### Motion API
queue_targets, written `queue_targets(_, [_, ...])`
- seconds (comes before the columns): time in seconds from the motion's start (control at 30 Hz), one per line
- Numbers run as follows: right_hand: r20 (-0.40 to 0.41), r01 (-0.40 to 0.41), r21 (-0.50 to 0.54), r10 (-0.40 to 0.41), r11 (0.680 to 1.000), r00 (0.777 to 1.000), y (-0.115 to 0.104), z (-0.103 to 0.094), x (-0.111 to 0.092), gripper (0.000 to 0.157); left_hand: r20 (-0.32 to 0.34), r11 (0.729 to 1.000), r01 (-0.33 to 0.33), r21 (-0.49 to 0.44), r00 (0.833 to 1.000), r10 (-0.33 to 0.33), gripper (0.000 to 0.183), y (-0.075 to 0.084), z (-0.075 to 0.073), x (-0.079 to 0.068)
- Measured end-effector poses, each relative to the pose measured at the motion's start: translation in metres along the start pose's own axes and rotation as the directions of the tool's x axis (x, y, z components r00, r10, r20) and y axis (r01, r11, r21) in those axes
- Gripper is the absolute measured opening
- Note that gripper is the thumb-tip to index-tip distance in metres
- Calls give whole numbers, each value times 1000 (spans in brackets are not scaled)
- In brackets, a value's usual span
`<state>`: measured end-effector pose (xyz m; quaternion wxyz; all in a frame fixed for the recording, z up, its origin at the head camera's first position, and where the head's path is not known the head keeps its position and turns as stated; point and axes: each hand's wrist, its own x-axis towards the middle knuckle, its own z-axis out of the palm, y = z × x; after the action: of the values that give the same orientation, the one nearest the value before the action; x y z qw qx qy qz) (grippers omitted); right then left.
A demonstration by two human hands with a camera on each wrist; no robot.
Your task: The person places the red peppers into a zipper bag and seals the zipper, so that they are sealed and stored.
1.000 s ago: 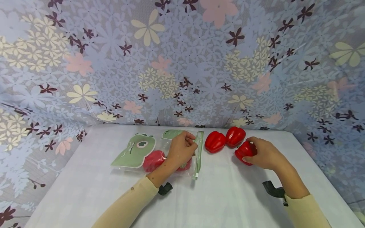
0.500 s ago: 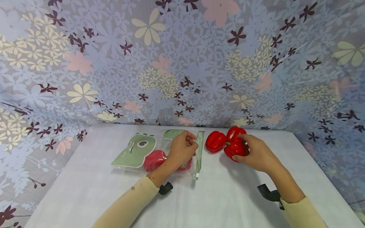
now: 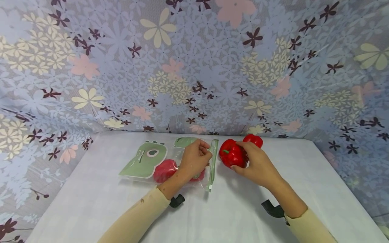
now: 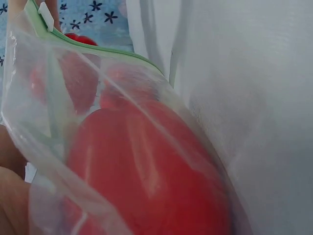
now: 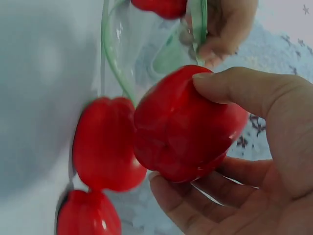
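My left hand (image 3: 194,160) pinches the open edge of a clear zip bag (image 3: 143,163) printed with a green dinosaur. Inside the bag lie red bell peppers, one (image 3: 164,170) near the middle and another (image 3: 199,176) partly behind my wrist. In the right wrist view, my right hand (image 5: 274,117) holds a red bell pepper (image 5: 190,127) between thumb and fingers, near the bag's green-edged mouth. Two more red bell peppers, a nearer one (image 5: 105,147) and a farther one (image 5: 88,215), rest on the table; the held pepper partly covers one of them in the head view.
A white cloth covers the table (image 3: 218,216). Behind it hangs a flowered curtain (image 3: 194,67). A black wrist mount (image 3: 273,209) sits under my right forearm, and a similar dark mount (image 3: 177,201) under my left.
My right hand has carried the held bell pepper leftward, past the farther table pepper, to the bag's mouth. My left hand has stayed at the bag edge.
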<state>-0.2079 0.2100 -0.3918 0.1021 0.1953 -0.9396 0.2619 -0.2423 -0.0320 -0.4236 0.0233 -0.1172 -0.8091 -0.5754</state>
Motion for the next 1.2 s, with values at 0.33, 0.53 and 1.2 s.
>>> queue_targets(0.33, [-17, 40, -21, -40, 999, 999, -18, 28, 15, 79, -2, 1000, 15, 1, 1000, -15, 17, 0, -1, 0])
queue_targets(0.53, [-13, 63, -86, -64, 994, 998, -22, 44, 26, 82, -17, 1000, 9, 22, 1000, -9, 20, 1, -3, 0])
queue_targets(1.2, [-65, 96, -87, -102, 992, 993, -26, 84, 56, 59, -36, 1000, -20, 19, 999, 20, 17, -2, 0, 2])
